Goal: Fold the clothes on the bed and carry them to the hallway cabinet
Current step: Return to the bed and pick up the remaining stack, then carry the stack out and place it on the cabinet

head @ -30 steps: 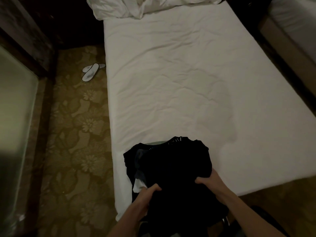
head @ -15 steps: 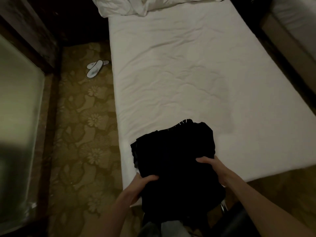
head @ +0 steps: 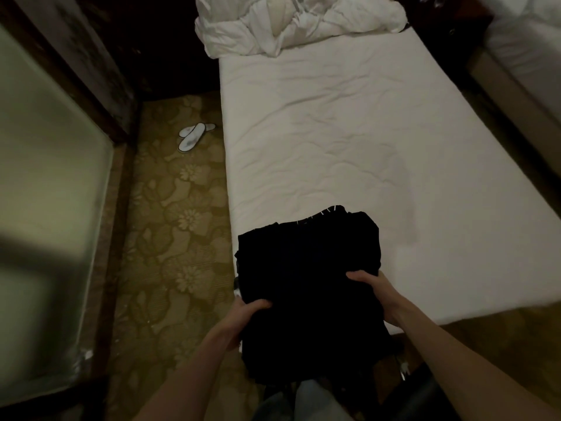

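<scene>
Black folded clothes (head: 306, 268) run lengthwise from the person's body out over the bed's (head: 349, 132) near left corner. The left hand (head: 246, 312) grips the stack's left side, thumb curled on top; the right hand (head: 375, 287) clasps its right side likewise. Farther off, a crumpled white duvet (head: 291, 22).

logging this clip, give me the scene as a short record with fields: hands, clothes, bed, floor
hands: left hand and right hand each grip a side of the stack
clothes: dark folded stack, over the bed's near corner
bed: white sheet bare and creased; crumpled white duvet at the far end
floor: floral carpet; pair of white slippers beside the bed
</scene>
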Motion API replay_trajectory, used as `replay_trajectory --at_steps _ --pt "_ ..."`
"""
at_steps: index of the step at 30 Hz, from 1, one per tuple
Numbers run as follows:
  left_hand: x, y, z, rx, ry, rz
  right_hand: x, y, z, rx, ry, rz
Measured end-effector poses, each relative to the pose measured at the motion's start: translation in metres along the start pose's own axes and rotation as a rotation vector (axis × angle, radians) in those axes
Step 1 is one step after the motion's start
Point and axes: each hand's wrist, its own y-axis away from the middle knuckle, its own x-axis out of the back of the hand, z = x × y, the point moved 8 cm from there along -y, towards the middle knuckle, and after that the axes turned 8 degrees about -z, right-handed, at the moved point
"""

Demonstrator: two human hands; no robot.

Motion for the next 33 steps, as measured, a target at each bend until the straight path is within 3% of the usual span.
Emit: replay_trajectory --at_steps 12,17,26,33 --pt "0.053 0.095 0.049 -0.15 0.089 0.188 -0.113 -0.009 -0.049 0.012 -0.026 -0.204" --pt "0.072 0.139 0.045 -0.186 0.151 0.292 -0.158 -0.018 -0.06 -0.021 0.097 -0.27" --pt "0.106 0.246 0.014 -0.312 0.256 0.536 -0.28 -0.017 -0.044 -0.074 0.371 -0.428" --pt "0.139 0.345 -0.052 -0.374 0.403 0.712 -0.39 0.009 0.016 -0.216 0.447 -0.608"
